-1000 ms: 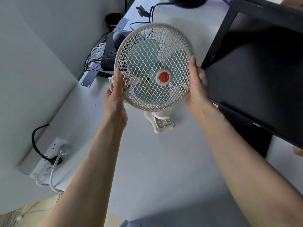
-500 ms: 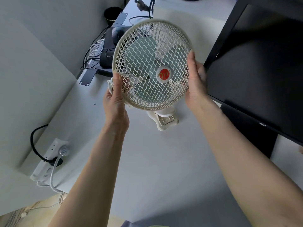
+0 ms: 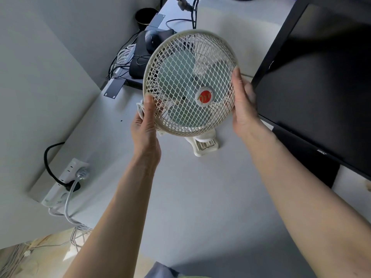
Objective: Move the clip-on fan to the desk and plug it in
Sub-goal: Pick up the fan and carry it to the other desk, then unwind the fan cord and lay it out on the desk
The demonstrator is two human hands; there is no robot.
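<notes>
Above the desk [image 3: 200,197], both hands' grip clasps the fan [image 3: 189,83], its cord mostly hidden.

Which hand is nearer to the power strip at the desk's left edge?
Left. The left hand grips the fan on the side toward the power strip, up and to the right of it. The right hand holds the fan's far rim, beside the monitor.

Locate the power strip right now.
In the head view, the power strip lies at the left edge of the desk against the wall, left of the left hand holding the fan.
</notes>
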